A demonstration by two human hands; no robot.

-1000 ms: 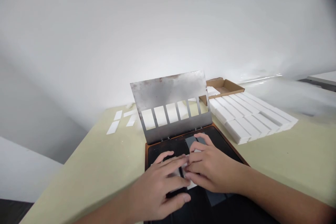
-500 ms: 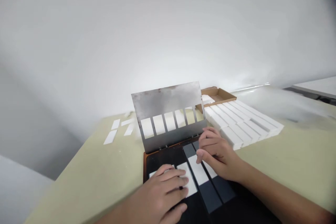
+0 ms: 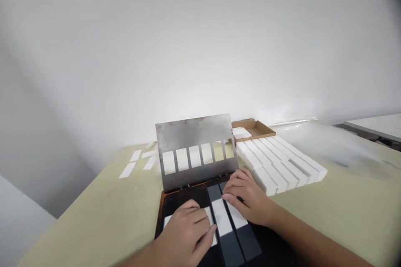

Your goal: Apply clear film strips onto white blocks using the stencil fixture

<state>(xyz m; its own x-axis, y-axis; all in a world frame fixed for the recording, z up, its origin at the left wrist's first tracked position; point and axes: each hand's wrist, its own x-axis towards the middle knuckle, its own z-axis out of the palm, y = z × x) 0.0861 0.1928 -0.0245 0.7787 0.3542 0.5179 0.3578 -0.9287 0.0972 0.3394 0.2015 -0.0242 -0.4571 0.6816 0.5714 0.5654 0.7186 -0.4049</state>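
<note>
Middle white card [image 3: 222, 217] lies on a dark-grey strip [image 3: 231, 249] in the black bed [image 3: 192, 196], now fully in view; your right hand [image 3: 249, 197] covered it a second ago. Right-hand card [image 3: 238, 217] sits beside it. Your hands have moved apart. Right fingers are bent at that card's far end; can't tell if they grip. Your left hand [image 3: 188, 228] has curled over the left-side cards; grip hidden. Metal frame [image 3: 194, 131] stands raised behind, white stacks [image 3: 278, 164] off right.

No readable text anywhere.
</note>
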